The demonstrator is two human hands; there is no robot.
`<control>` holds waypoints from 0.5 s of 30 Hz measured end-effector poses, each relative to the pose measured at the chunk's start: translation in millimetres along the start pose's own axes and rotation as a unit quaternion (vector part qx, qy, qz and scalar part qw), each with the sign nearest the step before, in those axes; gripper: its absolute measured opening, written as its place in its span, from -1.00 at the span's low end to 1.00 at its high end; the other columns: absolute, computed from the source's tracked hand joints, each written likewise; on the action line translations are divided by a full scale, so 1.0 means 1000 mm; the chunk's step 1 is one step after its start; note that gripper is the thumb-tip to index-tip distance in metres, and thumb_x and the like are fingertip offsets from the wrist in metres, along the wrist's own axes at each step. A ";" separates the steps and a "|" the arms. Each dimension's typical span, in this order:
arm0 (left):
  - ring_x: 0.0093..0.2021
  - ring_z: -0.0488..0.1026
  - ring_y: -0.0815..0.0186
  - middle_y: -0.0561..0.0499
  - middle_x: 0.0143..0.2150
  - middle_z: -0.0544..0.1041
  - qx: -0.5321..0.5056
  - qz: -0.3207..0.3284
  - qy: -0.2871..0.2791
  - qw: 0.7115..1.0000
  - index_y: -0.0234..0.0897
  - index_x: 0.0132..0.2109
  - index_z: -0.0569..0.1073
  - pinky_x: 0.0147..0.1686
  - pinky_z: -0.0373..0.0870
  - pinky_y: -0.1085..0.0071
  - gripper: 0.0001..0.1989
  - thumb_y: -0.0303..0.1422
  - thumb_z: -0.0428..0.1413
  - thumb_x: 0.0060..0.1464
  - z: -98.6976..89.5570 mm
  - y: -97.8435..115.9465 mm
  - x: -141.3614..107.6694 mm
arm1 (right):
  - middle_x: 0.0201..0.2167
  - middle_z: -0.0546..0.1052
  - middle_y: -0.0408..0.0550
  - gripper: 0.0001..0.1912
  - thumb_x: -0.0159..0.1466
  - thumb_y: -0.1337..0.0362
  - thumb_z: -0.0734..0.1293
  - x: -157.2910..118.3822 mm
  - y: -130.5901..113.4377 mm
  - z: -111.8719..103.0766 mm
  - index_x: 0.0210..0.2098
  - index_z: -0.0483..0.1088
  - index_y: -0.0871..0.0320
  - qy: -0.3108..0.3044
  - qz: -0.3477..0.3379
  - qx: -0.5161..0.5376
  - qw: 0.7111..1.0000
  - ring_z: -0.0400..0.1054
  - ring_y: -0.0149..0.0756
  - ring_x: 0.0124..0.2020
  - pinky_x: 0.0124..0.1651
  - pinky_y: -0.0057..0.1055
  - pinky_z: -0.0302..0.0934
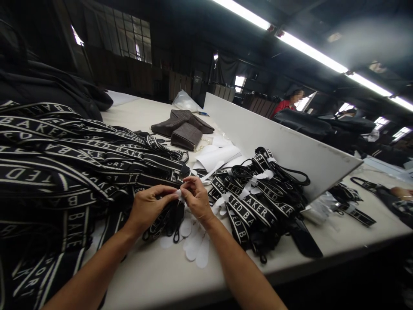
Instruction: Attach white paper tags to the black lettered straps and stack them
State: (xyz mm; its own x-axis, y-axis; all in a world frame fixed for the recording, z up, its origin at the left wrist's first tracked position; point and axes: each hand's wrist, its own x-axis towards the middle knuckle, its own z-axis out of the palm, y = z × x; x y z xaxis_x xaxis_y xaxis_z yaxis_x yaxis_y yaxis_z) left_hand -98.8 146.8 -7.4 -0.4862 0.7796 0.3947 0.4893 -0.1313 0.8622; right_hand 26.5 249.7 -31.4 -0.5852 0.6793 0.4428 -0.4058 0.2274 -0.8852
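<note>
On the left of the table (142, 275), black straps (74, 159) are heaped. Beside them, a white tag (179, 193) is pinched between thumb and fingertips by the left hand (150, 204) and the right hand (197, 200), at a bundle (159, 224); whether it is looped round cannot be told. The tag is judged light and easily creased, best gripped at its ends; the bundle, soft and floppy. Below, loose tags (202, 254) are spread. Rightward, room is limited by a pile (254, 206) and a board (274, 133); toward the near edge, space is left.
</note>
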 end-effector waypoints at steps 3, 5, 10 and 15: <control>-0.26 0.57 0.19 0.05 -0.30 0.64 -0.004 -0.038 -0.003 0.999 -0.14 -0.32 0.64 -0.16 0.47 0.38 -0.76 -0.11 0.31 -0.12 0.001 -0.002 -0.002 | -0.39 0.40 -0.17 -0.73 0.25 0.25 0.33 -0.002 0.001 0.000 -0.07 0.28 0.10 -0.002 -0.029 -0.051 0.998 0.27 -0.42 -0.45 -0.42 -0.50 0.16; -0.25 0.57 0.19 0.07 -0.29 0.65 -0.001 -0.048 -0.004 0.999 -0.13 -0.31 0.64 -0.15 0.47 0.39 -0.76 -0.12 0.30 -0.10 0.002 -0.001 -0.003 | -0.36 0.40 -0.16 -0.75 0.27 0.26 0.31 -0.004 0.002 0.000 -0.06 0.27 0.09 0.000 -0.040 -0.073 0.996 0.30 -0.40 -0.41 -0.36 -0.48 0.20; -0.23 0.57 0.20 0.08 -0.27 0.64 0.031 -0.056 -0.007 0.998 -0.12 -0.29 0.63 -0.13 0.46 0.40 -0.78 -0.13 0.26 -0.06 0.002 0.002 -0.006 | -0.34 0.41 -0.16 -0.74 0.28 0.29 0.28 -0.008 0.004 0.003 -0.03 0.25 0.07 0.012 -0.045 -0.120 0.992 0.33 -0.38 -0.38 -0.29 -0.44 0.26; -0.26 0.57 0.17 0.05 -0.33 0.63 0.068 -0.064 -0.023 0.995 -0.17 -0.30 0.56 -0.20 0.43 0.37 -0.75 -0.11 0.22 -0.05 0.004 0.004 -0.006 | -0.34 0.44 -0.15 -0.76 0.27 0.34 0.26 -0.012 0.004 0.006 -0.06 0.26 0.10 0.044 -0.077 -0.202 0.975 0.36 -0.37 -0.37 -0.22 -0.41 0.28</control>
State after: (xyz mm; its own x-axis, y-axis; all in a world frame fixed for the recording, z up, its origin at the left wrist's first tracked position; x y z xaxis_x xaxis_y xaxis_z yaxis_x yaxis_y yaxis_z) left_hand -91.1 144.2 -7.9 -0.5184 0.8123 0.2671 0.5204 0.0518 0.8524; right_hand 27.2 238.5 -39.6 -0.4690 0.6687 0.5770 -0.1647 0.5756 -0.8010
